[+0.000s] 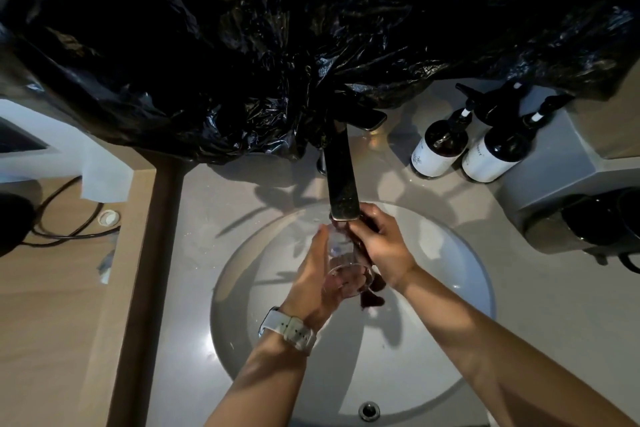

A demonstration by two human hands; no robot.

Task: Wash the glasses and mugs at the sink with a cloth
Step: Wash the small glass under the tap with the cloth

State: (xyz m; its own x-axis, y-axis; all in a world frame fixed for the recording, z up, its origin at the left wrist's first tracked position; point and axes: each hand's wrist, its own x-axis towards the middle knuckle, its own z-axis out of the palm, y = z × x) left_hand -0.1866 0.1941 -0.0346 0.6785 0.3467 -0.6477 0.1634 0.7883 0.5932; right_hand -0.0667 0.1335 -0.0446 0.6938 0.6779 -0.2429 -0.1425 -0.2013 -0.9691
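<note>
Holding a clear drinking glass (341,267) right under the black faucet spout (341,180), over the white round basin (460,274), seems like the risky bit to me. From the head view, the left hand (317,282) cups the glass from the side, fingers fairly straight along it rather than wrapped, while the right hand (379,241) has its fingers curled round a dark reddish cloth (372,298) pressed against the glass, the cloth's tail hanging below. Wet glass plus a loose cupping hold could let it slide out and crack on the basin. The rim's also really close to the spout tip, so one hard scrub might knock it. Two dark mugs (595,222) sit on the right counter near the pump bottles (440,146), looks like they're not done yet.
</note>
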